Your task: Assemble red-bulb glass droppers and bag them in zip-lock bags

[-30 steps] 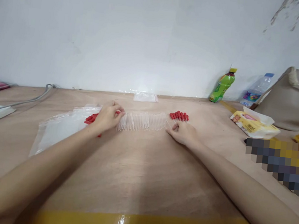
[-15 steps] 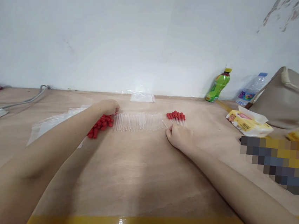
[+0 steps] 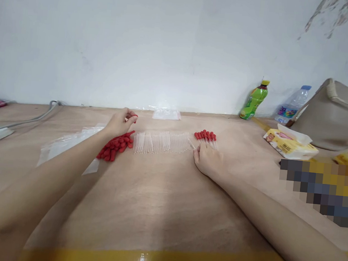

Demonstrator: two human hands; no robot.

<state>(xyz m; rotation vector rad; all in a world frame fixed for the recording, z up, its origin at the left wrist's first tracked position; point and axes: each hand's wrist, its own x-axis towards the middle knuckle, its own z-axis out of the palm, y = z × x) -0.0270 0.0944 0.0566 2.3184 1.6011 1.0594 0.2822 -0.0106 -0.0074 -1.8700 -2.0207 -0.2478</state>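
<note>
My left hand (image 3: pixel 119 123) is raised just above a pile of red rubber bulbs (image 3: pixel 114 146), its thumb and fingers closed on a single red rubber bulb (image 3: pixel 136 118). A row of thin clear dropper tubes (image 3: pixel 152 142) lies side by side on the table to the right of the pile. At the row's right end, my right hand (image 3: pixel 208 160) pinches one clear dropper tube (image 3: pixel 192 144), which points up and to the left. Just beyond that hand lie several droppers (image 3: pixel 206 135) with red bulbs fitted on their tubes, partly hidden by it.
Clear plastic bags (image 3: pixel 63 146) lie under my left forearm, and another small bag (image 3: pixel 166 114) is against the wall. On the right are a green bottle (image 3: pixel 253 100), a water bottle (image 3: pixel 289 109), a tissue pack (image 3: pixel 289 143) and a grey bag (image 3: pixel 332 117). A cable (image 3: pixel 36 118) runs at left.
My left hand has lifted up and slightly left from the pile with a red rubber bulb in its fingers. The right hand has stayed almost still with its dropper tube.
</note>
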